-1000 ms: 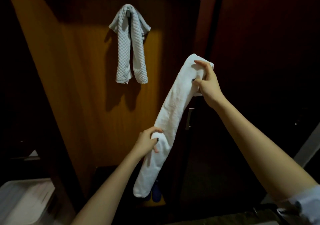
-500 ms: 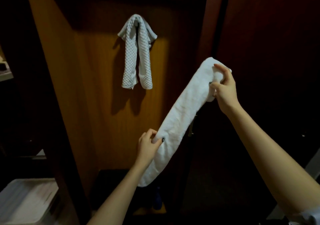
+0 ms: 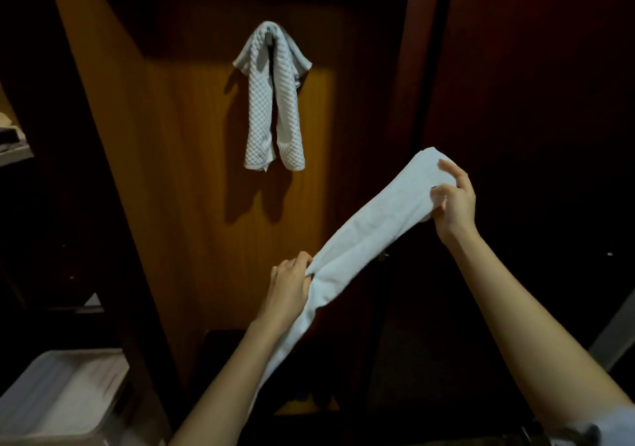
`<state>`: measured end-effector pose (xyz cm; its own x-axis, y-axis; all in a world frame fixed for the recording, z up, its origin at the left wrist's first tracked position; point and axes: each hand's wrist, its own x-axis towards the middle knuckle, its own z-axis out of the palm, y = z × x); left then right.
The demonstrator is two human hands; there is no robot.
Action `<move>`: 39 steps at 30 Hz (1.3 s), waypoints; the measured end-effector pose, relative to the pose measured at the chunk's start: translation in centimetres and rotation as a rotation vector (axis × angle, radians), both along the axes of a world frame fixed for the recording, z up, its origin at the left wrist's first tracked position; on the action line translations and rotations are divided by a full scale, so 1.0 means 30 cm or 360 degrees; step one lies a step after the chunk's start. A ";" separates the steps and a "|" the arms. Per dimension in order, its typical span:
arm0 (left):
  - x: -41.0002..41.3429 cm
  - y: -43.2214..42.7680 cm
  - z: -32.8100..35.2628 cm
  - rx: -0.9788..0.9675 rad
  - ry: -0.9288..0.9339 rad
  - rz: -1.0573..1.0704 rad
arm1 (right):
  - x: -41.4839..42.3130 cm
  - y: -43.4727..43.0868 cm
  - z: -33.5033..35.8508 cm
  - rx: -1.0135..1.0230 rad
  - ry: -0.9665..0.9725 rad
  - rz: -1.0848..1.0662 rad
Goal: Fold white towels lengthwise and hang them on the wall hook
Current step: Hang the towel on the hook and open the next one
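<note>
Towel, right grip: right fingers [image 3: 450,170] and thumb pinched the upper end of the folded white towel [image 3: 374,225]; right hand [image 3: 454,201] held it out to the right, below the level of the hook.
Left grip: left fingers [image 3: 303,264] curled round the strip lower down; left hand [image 3: 288,287] closed on it, and the tail dropped behind the left forearm.
Change over last second: right hand had drawn outward to the right while the left stayed roughly put. The strip lay on a flatter diagonal than before, with the span between the hands pulled straighter.
Fold state: towel was already a narrow lengthwise band, with a crease visible near the left hand. Judged as tensioning to set the fold, not yet hanging.
Hook: wall hook [image 3: 268,31] on the wood panel [image 3: 192,170] carried a quilted white towel [image 3: 271,101] draped in two legs. The held towel was well apart from it.
Implication: one towel was done. The next move would likely be a lift to the same hook, where the occupied hook might crowd the drape.
</note>
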<state>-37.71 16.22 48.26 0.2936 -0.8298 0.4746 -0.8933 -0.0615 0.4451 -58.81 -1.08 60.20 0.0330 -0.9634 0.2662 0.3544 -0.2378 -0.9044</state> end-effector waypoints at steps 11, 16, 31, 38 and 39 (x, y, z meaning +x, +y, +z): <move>0.015 0.004 0.076 -0.0166 0.0534 -0.0037 | 0.051 0.079 -0.146 -0.0475 0.0894 0.0064; -0.017 -0.003 0.121 -0.0226 0.0483 -0.0156 | 0.110 0.201 -0.205 -0.0761 0.1246 0.0495; -0.003 0.022 0.217 -0.0381 0.0021 -0.0384 | 0.188 0.271 -0.194 -0.0560 0.1328 0.0874; 0.034 0.013 0.127 -0.0279 -0.0096 -0.0202 | 0.196 0.274 -0.186 -0.0749 0.1364 0.0510; 0.040 0.015 0.104 -0.0226 -0.0087 -0.0153 | 0.192 0.271 -0.184 -0.0746 0.1341 0.0476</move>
